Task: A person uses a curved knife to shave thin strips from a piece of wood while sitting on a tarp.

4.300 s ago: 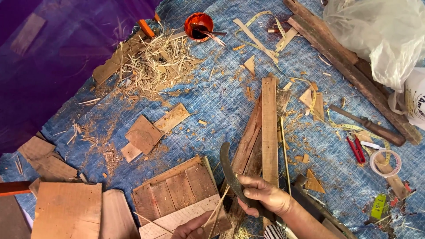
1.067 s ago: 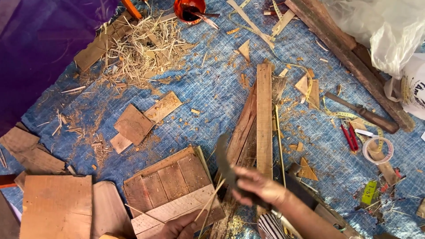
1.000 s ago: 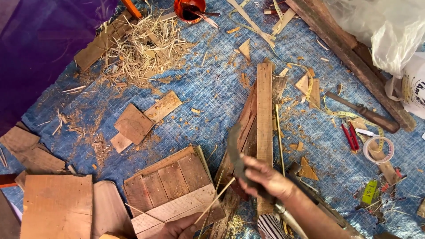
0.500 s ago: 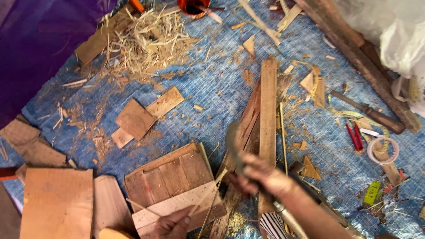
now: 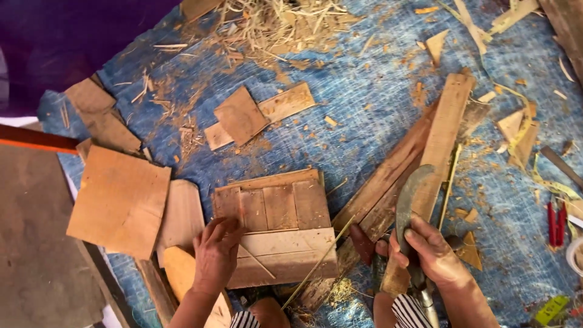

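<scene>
My right hand (image 5: 434,255) grips the curved knife (image 5: 408,203) near the long plank (image 5: 438,143), my left hand (image 5: 214,255) presses flat on the slatted wooden panel (image 5: 276,234) lying left of it; a slip could nick the thin stick (image 5: 316,264) or my fingers.

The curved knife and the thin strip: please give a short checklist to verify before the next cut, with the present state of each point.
1. Right hand grips the curved knife firmly: ok.
2. Left hand lies away from the blade, on the slatted wooden panel: ok.
3. Panel lies flat on the blue tarp: ok.
4. Thin strip is held by some hand: cannot tell.
5. Blade edge sharp: cannot tell.
6. Ground around the panel free of scraps: not ok, offcuts and shavings lie about.
</scene>
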